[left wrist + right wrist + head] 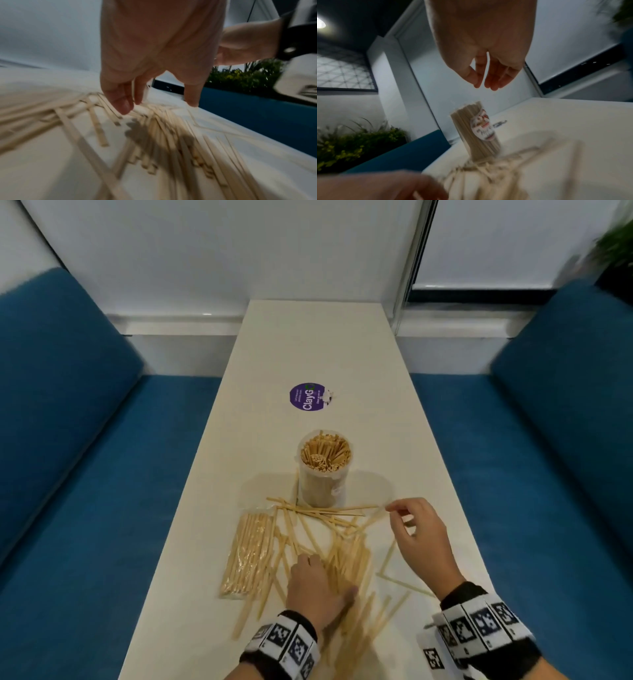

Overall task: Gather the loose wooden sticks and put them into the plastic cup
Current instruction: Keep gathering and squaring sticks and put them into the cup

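A clear plastic cup (323, 484) packed with upright wooden sticks stands mid-table; the right wrist view shows its label (482, 128). Loose wooden sticks (342, 553) lie scattered in front of it, blurred in the left wrist view (163, 135). My left hand (320, 573) rests palm down on the pile, its straight fingertips (125, 106) touching sticks. My right hand (394, 513) hovers right of the cup above one long stick's end. Its fingers (494, 83) hang loosely curled and hold nothing.
A sealed plastic packet of sticks (246, 556) lies left of the pile. A round purple sticker (308, 396) sits beyond the cup. Blue benches (85, 474) (555, 474) flank the narrow white table (318, 337). A plant (616, 244) stands far right.
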The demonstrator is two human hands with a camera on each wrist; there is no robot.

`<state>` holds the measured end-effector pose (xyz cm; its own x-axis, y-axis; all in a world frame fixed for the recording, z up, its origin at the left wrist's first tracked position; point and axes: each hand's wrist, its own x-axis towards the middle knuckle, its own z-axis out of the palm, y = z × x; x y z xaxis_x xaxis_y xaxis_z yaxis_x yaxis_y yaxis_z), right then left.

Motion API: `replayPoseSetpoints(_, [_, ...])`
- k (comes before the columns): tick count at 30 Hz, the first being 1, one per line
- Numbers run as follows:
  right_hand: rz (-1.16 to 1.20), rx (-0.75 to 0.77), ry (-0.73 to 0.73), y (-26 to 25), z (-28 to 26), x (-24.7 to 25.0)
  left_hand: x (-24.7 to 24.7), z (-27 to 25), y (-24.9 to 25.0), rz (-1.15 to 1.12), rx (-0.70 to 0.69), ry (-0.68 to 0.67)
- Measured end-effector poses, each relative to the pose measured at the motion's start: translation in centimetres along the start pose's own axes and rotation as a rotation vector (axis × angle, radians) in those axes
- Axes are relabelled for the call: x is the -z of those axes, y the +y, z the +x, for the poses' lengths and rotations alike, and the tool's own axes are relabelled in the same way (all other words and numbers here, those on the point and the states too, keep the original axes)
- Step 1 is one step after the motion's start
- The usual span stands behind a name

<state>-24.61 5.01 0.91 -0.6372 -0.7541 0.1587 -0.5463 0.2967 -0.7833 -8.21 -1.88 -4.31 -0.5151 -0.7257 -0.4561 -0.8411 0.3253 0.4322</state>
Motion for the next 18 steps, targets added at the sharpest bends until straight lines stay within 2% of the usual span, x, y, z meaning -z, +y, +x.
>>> replayPoseSetpoints(3, [0.004,-0.111,-0.044,2.1,-3.5,0.9,-1.2,0.3,1.1,0.129,0.034,0.017])
replayPoseSetpoints(6, [0.018,-0.19,-0.051,3.4,-6.3,1.4,-1.8,0.6,1.5,0.227,-0.006,0.059])
replayPoseSetpoints(8, [0.029,-0.251,-0.043,3.8,-7.6,1.5,-2.3,0.7,1.6,0.178,-0.045,0.052])
replayPoseSetpoints(12, [0.053,-0.323,-0.045,3.8,-9.2,1.2,-3.2,0.7,1.6,0.019,-0.022,0.014])
replayPoseSetpoints(18, [0.09,-0.356,-0.097,3.2,-9.8,0.3,-2.8,0.0,1.5,0.066,-0.055,-0.063])
